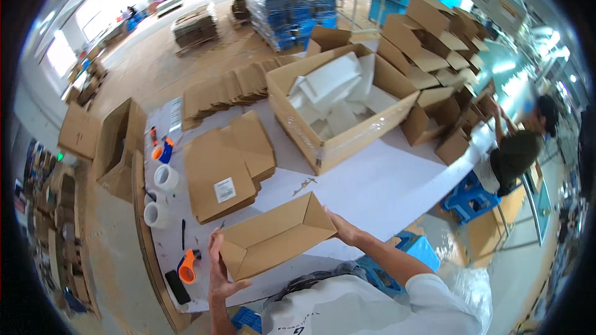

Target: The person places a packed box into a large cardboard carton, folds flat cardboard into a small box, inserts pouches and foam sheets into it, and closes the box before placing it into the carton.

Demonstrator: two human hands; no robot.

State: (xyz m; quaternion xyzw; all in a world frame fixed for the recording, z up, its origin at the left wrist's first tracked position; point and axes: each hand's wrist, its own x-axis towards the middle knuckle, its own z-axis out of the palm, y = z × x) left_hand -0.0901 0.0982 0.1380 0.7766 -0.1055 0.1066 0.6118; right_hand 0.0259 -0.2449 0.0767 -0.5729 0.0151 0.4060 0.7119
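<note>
A small open cardboard box [279, 245] is held between my two hands at the near edge of the table, its open side facing me and its inside bare. My left hand [222, 272] grips the box's left end, thumb low and fingers up along the side. At the opposite end my right hand [343, 228] holds the short side; the box partly hides its fingers. Just beyond lies a stack of flat cardboard blanks [208, 164], the top one bearing a white label.
A large carton [347, 149] with white foam sheets stands mid-table. Folded cardboard [233, 87] lines the far side. Along the left edge are tape rolls [166, 177], an orange tape dispenser [187, 267], a pen [183, 234] and a black phone [177, 287]. A co-worker [518, 155] sits at right near stacked boxes.
</note>
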